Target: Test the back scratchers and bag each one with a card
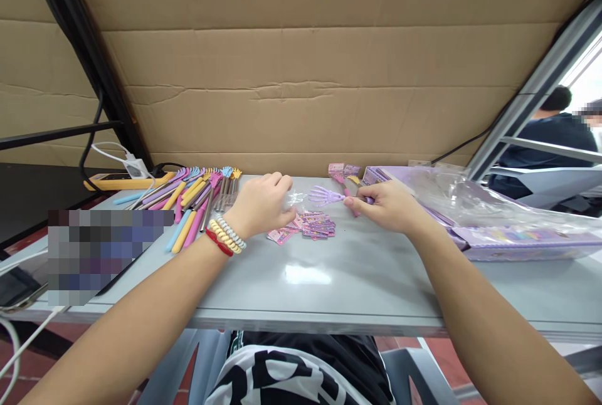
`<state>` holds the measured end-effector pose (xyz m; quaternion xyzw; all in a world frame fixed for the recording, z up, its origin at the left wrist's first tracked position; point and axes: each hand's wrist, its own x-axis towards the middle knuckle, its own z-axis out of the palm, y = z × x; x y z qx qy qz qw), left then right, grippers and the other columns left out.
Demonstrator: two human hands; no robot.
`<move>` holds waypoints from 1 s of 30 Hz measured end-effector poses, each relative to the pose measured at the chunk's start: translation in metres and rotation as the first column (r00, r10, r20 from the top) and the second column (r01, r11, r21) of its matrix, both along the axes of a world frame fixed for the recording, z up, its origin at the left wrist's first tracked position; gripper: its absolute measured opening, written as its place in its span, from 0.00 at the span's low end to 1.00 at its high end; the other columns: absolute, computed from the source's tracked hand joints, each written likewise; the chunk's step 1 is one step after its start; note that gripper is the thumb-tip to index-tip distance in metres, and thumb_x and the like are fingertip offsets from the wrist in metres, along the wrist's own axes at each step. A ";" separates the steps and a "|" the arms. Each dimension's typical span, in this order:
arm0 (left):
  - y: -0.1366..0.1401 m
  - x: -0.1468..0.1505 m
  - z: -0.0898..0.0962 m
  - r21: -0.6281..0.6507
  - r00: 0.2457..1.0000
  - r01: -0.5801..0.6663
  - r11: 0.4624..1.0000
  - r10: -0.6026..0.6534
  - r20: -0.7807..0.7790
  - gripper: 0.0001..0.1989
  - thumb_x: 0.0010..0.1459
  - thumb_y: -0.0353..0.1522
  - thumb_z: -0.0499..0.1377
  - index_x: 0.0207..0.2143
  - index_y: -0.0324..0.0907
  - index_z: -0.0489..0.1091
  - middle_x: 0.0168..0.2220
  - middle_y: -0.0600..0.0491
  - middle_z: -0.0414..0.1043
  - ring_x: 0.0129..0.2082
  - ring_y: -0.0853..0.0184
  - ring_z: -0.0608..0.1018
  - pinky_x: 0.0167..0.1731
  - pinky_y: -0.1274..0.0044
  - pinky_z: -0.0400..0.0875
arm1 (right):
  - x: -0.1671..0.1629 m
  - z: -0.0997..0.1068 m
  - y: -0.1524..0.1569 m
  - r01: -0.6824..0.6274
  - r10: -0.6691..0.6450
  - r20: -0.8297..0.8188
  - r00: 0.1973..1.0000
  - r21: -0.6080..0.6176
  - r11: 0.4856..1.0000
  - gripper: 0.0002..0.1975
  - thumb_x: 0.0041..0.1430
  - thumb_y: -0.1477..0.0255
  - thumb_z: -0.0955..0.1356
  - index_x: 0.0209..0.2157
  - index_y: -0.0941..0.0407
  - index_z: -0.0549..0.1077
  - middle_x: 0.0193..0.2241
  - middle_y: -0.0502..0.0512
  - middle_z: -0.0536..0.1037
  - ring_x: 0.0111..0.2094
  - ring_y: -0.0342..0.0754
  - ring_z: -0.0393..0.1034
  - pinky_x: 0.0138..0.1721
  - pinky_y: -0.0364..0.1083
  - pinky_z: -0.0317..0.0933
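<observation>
Currently your right hand [388, 206] pinches a purple hand-shaped scratcher [324, 196] by its handle, its splayed head pointing left, above the table [357, 286]. Your left hand [264, 203] curls beside clear plastic [296, 197]; cannot tell whether its fingers grip it. Printed cards [318, 226] lie just below; colourful scratchers [190, 197] heap leftward, a purple box [527, 251] rightward.

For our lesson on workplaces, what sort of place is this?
Probably a packing workstation: apparent back scratchers, small cards and a box with clear plastic share one table.
</observation>
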<state>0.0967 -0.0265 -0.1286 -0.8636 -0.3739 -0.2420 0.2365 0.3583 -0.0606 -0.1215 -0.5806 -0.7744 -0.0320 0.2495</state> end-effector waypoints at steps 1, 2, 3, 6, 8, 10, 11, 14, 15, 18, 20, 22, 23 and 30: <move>0.000 0.000 0.000 0.003 1.000 0.002 1.000 -0.002 0.000 0.12 0.53 0.39 0.55 0.34 0.39 0.65 0.31 0.49 0.71 0.33 0.62 0.74 0.29 0.73 0.63 | 0.000 0.000 0.000 -0.001 0.001 0.000 1.000 -0.007 1.000 0.28 0.55 0.48 0.61 0.16 0.56 0.69 0.12 0.49 0.62 0.16 0.41 0.53 0.22 0.45 0.46; 0.000 0.000 0.000 0.005 1.000 0.004 1.000 -0.004 0.000 0.13 0.53 0.39 0.55 0.34 0.39 0.65 0.31 0.49 0.70 0.33 0.62 0.74 0.29 0.73 0.63 | -0.001 -0.001 0.001 -0.001 0.001 -0.003 1.000 -0.019 1.000 0.28 0.54 0.47 0.61 0.16 0.56 0.69 0.12 0.49 0.62 0.17 0.41 0.53 0.22 0.45 0.46; 0.000 0.000 -0.001 0.005 1.000 0.005 1.000 -0.005 0.000 0.12 0.53 0.39 0.55 0.34 0.39 0.65 0.31 0.49 0.70 0.33 0.62 0.74 0.29 0.73 0.63 | -0.001 -0.001 0.001 -0.002 0.002 -0.007 1.000 -0.031 1.000 0.28 0.54 0.47 0.61 0.16 0.56 0.68 0.12 0.49 0.63 0.17 0.41 0.54 0.22 0.45 0.46; 0.000 0.001 -0.001 0.002 1.000 0.010 1.000 -0.010 0.001 0.12 0.52 0.38 0.55 0.34 0.39 0.65 0.31 0.50 0.70 0.32 0.62 0.74 0.29 0.73 0.62 | -0.004 -0.003 0.002 -0.014 0.013 -0.014 1.000 -0.058 0.998 0.29 0.54 0.46 0.61 0.15 0.56 0.64 0.13 0.49 0.61 0.18 0.41 0.53 0.22 0.44 0.46; -0.001 0.002 -0.002 -0.002 1.000 0.014 1.000 -0.014 0.002 0.11 0.52 0.38 0.56 0.34 0.39 0.65 0.31 0.50 0.70 0.32 0.62 0.74 0.29 0.73 0.62 | -0.006 -0.003 0.001 -0.031 0.029 -0.024 0.999 -0.064 0.997 0.29 0.54 0.46 0.61 0.15 0.56 0.61 0.12 0.48 0.59 0.17 0.40 0.51 0.22 0.44 0.45; -0.002 0.003 -0.002 -0.005 1.000 0.013 1.000 -0.013 0.004 0.11 0.51 0.38 0.56 0.34 0.40 0.65 0.31 0.50 0.70 0.32 0.62 0.74 0.29 0.73 0.62 | -0.008 -0.004 0.001 -0.042 0.040 -0.035 0.999 -0.069 0.997 0.29 0.54 0.46 0.61 0.15 0.56 0.60 0.12 0.48 0.59 0.17 0.40 0.50 0.22 0.44 0.44; -0.002 0.003 -0.002 -0.007 1.000 0.012 1.000 -0.012 0.003 0.11 0.51 0.38 0.56 0.34 0.40 0.65 0.31 0.49 0.71 0.33 0.62 0.74 0.29 0.73 0.62 | -0.009 -0.004 0.001 -0.046 0.044 -0.037 0.998 -0.071 0.996 0.28 0.54 0.46 0.61 0.15 0.56 0.59 0.12 0.47 0.59 0.17 0.40 0.51 0.22 0.44 0.44; -0.003 0.004 -0.002 -0.014 1.000 0.012 1.000 -0.012 -0.013 0.12 0.51 0.38 0.56 0.34 0.40 0.65 0.32 0.49 0.71 0.33 0.62 0.74 0.29 0.73 0.62 | -0.010 -0.006 0.002 -0.067 0.065 -0.033 0.997 -0.068 0.995 0.27 0.54 0.47 0.62 0.17 0.55 0.62 0.13 0.47 0.60 0.18 0.41 0.52 0.22 0.44 0.45; -0.003 0.004 -0.002 -0.015 1.000 0.013 1.000 -0.014 -0.021 0.12 0.51 0.38 0.56 0.35 0.40 0.65 0.32 0.49 0.71 0.33 0.62 0.74 0.29 0.72 0.62 | -0.010 -0.007 0.003 -0.075 0.073 -0.032 0.997 -0.065 0.995 0.26 0.54 0.47 0.62 0.19 0.55 0.63 0.14 0.47 0.60 0.19 0.41 0.53 0.23 0.44 0.46; -0.004 0.006 -0.002 -0.015 0.999 0.020 1.000 -0.020 -0.046 0.12 0.50 0.37 0.57 0.35 0.39 0.65 0.33 0.50 0.70 0.33 0.62 0.74 0.28 0.72 0.62 | -0.010 -0.010 0.005 -0.086 0.085 -0.032 0.996 -0.031 0.996 0.24 0.54 0.48 0.62 0.25 0.55 0.67 0.16 0.48 0.63 0.21 0.42 0.55 0.25 0.44 0.49; -0.004 0.007 -0.002 -0.009 0.998 0.025 1.000 -0.025 -0.058 0.12 0.50 0.37 0.58 0.35 0.39 0.65 0.32 0.50 0.70 0.33 0.61 0.74 0.28 0.72 0.62 | -0.012 -0.010 0.005 -0.099 0.099 -0.035 0.994 0.000 0.995 0.23 0.54 0.48 0.63 0.30 0.56 0.68 0.20 0.49 0.66 0.22 0.43 0.58 0.26 0.44 0.51; -0.005 0.008 -0.003 -0.005 0.997 0.025 1.000 -0.025 -0.072 0.13 0.50 0.39 0.59 0.35 0.40 0.66 0.32 0.50 0.70 0.33 0.61 0.73 0.27 0.72 0.61 | -0.016 -0.011 0.005 -0.114 0.114 -0.035 0.993 0.002 0.993 0.23 0.54 0.50 0.63 0.36 0.57 0.68 0.23 0.51 0.70 0.24 0.44 0.61 0.27 0.44 0.53; -0.005 0.008 -0.003 -0.007 0.996 0.025 1.000 -0.025 -0.083 0.14 0.49 0.39 0.59 0.35 0.40 0.66 0.32 0.49 0.70 0.33 0.61 0.73 0.27 0.72 0.61 | -0.018 -0.011 0.004 -0.122 0.121 -0.036 0.992 -0.012 0.993 0.24 0.55 0.50 0.63 0.39 0.58 0.68 0.25 0.52 0.71 0.25 0.45 0.63 0.28 0.44 0.54; -0.007 0.017 -0.012 -0.008 0.983 0.064 0.998 -0.064 -0.175 0.12 0.49 0.37 0.59 0.35 0.39 0.67 0.33 0.47 0.70 0.34 0.58 0.73 0.31 0.70 0.61 | -0.038 -0.023 0.002 -0.272 0.267 -0.062 0.962 -0.078 0.959 0.25 0.60 0.60 0.62 0.56 0.57 0.61 0.39 0.57 0.76 0.29 0.45 0.67 0.30 0.44 0.57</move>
